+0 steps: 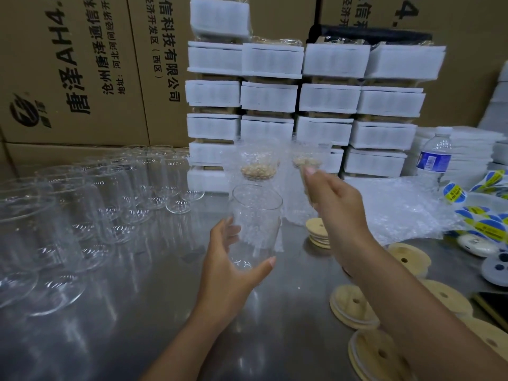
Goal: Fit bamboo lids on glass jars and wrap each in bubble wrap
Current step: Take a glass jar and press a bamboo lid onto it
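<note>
My left hand (231, 266) grips an open clear glass jar (255, 215) from below and holds it tilted just above the steel table (154, 320). To its right, my right hand (336, 199) is raised with a bamboo lid (307, 185) pinched edge-on in its fingers, level with the jar's mouth and apart from it. Two bubble-wrapped jars with lids (258, 167) stand right behind. Loose bamboo lids (354, 307) lie at the right, partly under my right forearm, with a small stack (319, 232) beyond. Crumpled bubble wrap (398, 207) lies at the right.
Several empty glass jars (110, 193) crowd the left of the table. White foam-wrapped packs (302, 100) are stacked against cardboard boxes (82, 64) at the back. A water bottle (435, 155), foam sheets and blue-yellow stickers (481, 218) fill the far right.
</note>
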Demonstrator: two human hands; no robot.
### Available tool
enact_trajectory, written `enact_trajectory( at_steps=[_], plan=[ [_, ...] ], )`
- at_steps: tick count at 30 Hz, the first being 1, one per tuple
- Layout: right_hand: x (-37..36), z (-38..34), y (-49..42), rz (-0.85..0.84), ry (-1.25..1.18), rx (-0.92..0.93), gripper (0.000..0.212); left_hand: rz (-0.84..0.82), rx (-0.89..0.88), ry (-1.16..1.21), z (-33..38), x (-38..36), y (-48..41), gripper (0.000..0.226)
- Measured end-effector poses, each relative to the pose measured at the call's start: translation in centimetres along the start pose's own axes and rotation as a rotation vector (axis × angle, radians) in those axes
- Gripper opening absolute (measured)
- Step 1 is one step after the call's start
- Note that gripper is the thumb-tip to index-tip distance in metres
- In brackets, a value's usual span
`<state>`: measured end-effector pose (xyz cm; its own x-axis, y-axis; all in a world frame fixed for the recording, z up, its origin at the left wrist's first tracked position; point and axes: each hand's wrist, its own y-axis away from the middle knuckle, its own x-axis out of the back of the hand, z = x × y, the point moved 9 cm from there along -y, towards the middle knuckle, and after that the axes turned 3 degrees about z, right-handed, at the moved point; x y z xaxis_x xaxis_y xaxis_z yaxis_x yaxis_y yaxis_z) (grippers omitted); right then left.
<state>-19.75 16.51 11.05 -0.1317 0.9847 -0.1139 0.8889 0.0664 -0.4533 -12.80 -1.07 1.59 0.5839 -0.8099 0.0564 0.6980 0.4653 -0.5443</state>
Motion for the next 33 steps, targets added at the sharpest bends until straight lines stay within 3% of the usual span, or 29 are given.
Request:
enact_trajectory(
  at_steps=[3, 6, 15, 23, 33],
  plan=[
    [-2.3, -2.2, 1.3, -0.135, -0.132, 0.057, 0.031, -0.018, -0.037, -0.047, 0.3, 0.0, 0.2, 0.083],
    [-3.6, -2.2, 2.6, -0.211, -0.086, 0.085, 0.035, -0.060, -0.094, -0.122, 0.8, -0.3, 0.5, 0.083],
    [-3.1, -0.5, 4.1, -0.190, 0.038, 0.112, 0.057, -0.123, -0.112, -0.191, 1.5, -0.5, 0.9, 0.084],
    [-3.5, 0.3, 4.8, -0.182, 0.020, 0.101, 0.047, -0.104, -0.121, -0.230, 2.3, -0.2, 1.1, 0.086],
    [-4.2, -0.6, 5.1, -0.105, 0.128, 0.168, 0.053, -0.093, -0.080, -0.158, 2.2, 0.2, 1.3, 0.095]
  ],
)
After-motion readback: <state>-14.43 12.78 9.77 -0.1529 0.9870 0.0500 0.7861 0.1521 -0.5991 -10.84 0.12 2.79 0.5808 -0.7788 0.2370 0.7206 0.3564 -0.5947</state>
